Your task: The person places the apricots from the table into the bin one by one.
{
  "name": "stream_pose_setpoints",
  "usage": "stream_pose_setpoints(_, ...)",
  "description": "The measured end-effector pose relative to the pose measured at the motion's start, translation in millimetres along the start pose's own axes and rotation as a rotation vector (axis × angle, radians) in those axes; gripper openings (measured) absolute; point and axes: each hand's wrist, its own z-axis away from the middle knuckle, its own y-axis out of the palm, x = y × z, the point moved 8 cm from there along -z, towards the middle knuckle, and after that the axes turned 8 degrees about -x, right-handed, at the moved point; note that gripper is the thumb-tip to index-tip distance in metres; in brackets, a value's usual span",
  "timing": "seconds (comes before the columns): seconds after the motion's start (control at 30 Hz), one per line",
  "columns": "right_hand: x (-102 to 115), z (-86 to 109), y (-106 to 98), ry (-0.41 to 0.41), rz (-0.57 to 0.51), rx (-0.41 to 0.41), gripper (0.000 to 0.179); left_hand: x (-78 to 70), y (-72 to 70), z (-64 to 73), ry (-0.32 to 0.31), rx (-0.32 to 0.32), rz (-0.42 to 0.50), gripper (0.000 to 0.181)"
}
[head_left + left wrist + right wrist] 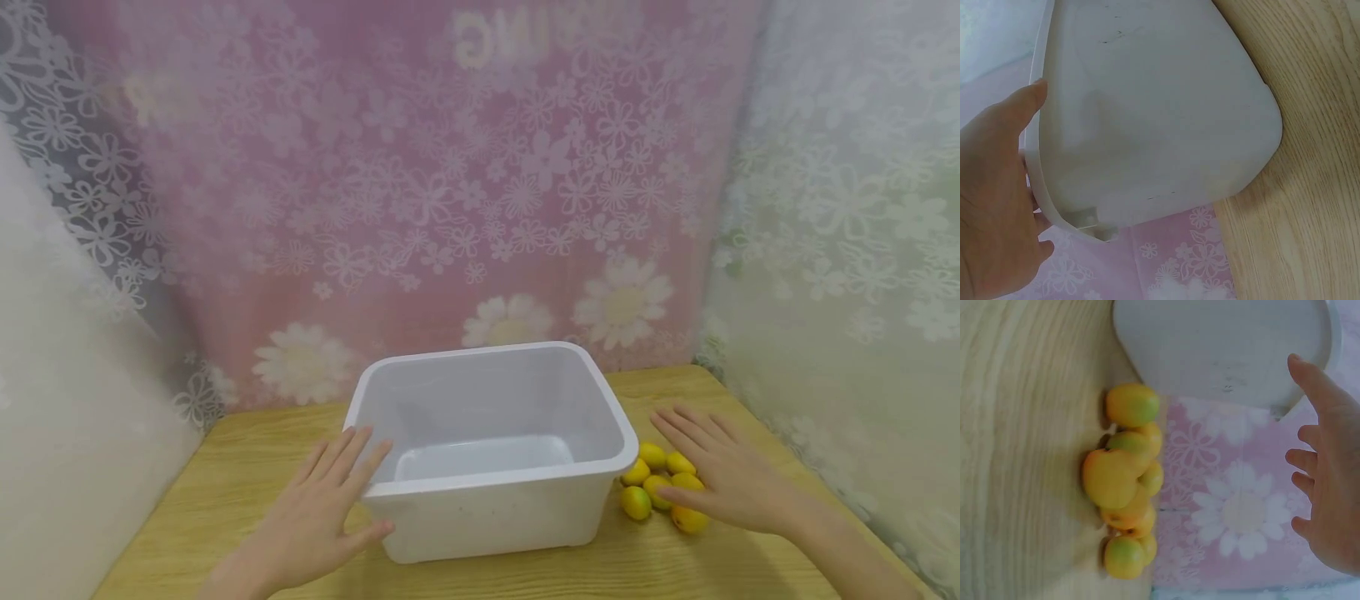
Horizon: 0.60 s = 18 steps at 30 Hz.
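Observation:
A white plastic tub [491, 518] stands upright on the wooden table, with its inside bare. My left hand [318, 508] is at the tub's front left corner, fingers spread and straight. In the left wrist view the left thumb [1025, 103] overlaps the tub's rim; whether it touches cannot be told. To the right of the tub lies a cluster of small yellow fruits [636, 502], some tinged green, of a kind I cannot make out. Above them hovers my right hand [723, 475], fingers extended and holding nothing. The right wrist view shows a gap between it and the fruits [1111, 479].
The wood-grain table [202, 517] runs back to a pink floral curtain [420, 192]. Pale floral sheeting [847, 275] closes off the right side, and a whitish surface [67, 375] bounds the left.

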Motion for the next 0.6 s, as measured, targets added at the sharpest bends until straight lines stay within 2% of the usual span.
stream_pose_setpoints(0.2, -18, 13.2, 16, -0.011, 0.032, 0.024, 0.076, 3.5, 4.3, 1.6, -0.001, 0.025, 0.016, 0.081)
stream_pose_setpoints(0.37, -33, 20.2, 31, 0.018, 0.045, 0.049, 0.077, 4.3, 4.8, 3.6, 0.0, 0.032, 0.015, 0.082)
stream_pose_setpoints(0.6, -47, 31.6, 51, 0.082, 0.076, 0.165, 0.08, 5.0, 5.3, 5.5, 0.01, 0.034, 0.005, 0.081)
